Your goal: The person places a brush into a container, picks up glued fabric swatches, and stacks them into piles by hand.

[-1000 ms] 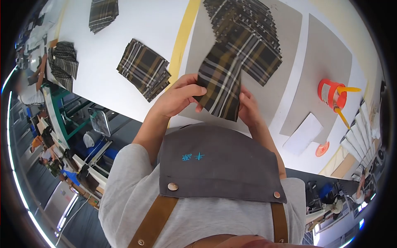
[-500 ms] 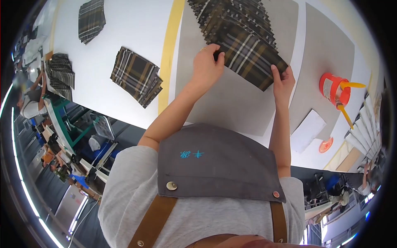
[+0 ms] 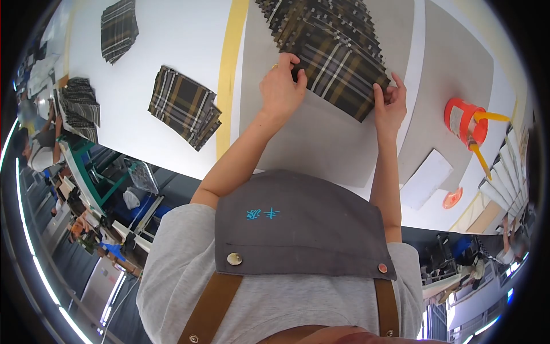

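A dark plaid fabric piece (image 3: 338, 74), with brown and white stripes, lies at the near end of a fanned pile of similar pieces (image 3: 321, 23). My left hand (image 3: 282, 89) pinches its left corner between thumb and fingers. At the right corner is my right hand (image 3: 391, 109), thumb over the cloth and index finger raised. Its other fingers are curled at the edge and partly hidden. Left of the yellow strip (image 3: 229, 86), a smaller stack of plaid pieces (image 3: 183, 106) rests on the white table.
Farther left lie another plaid stack (image 3: 119, 31) and a dark striped bundle (image 3: 80, 106). On the right stand a red tub (image 3: 465, 120) with yellow-handled tools, a white sheet (image 3: 427, 178) and a red lid (image 3: 452, 198). A co-worker (image 3: 43, 143) is at the far left.
The held piece has shifted slightly up and left onto the pile. My right index finger has lifted and straightened. The whole view has moved a little.
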Tool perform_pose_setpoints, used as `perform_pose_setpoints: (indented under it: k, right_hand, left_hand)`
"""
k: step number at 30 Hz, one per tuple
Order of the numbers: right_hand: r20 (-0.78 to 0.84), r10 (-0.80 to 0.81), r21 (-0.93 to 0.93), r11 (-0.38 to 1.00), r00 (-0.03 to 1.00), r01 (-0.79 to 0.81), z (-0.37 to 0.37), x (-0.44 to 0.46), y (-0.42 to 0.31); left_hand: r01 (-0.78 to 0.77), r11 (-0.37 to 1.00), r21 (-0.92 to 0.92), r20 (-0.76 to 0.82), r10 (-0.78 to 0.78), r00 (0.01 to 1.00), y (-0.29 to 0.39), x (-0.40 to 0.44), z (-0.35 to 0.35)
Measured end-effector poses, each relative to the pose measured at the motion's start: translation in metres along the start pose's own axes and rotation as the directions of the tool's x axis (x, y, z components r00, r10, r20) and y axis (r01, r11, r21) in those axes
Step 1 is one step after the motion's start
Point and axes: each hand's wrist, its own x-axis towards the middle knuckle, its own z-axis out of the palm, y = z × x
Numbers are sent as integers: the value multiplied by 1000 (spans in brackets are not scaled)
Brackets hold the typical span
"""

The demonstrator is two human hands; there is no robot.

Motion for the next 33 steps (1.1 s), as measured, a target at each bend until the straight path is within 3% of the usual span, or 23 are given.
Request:
perform_pose_setpoints:
  k: [3, 15, 18, 21, 24, 27, 33]
  right_hand:
    - [0, 16, -9, 1000, 1000, -16, 0, 1, 1]
    - [6, 27, 11, 1000, 1000, -27, -1, 1, -2]
    - [16, 45, 18, 999, 999, -46, -1, 2, -1]
    - [20, 30, 9, 1000, 999, -30, -1, 3, 3]
    - [15, 19, 15, 1000, 1000, -19, -1, 3, 2]
    - [20, 11, 38, 999, 1000, -12, -2, 3, 1]
    - [43, 18, 33, 999, 999, -19, -4, 5, 0]
  left_hand:
    - [-110, 992, 56, -128, 116, 985, -6, 1, 7]
    - [-123, 992, 40, -136, 128, 982, -5, 2, 7]
    - [-15, 1000, 16, -41, 16, 999, 2, 1, 3]
    - [-273, 932, 237, -255, 331, 908, -2, 0, 6]
    - [-435, 877, 204, -255, 476, 842, 5, 3, 10]
    - [-619, 779, 99, -153, 626, 764, 15, 8, 22]
    - [-612, 773, 165, -11, 622, 783, 18, 4, 45]
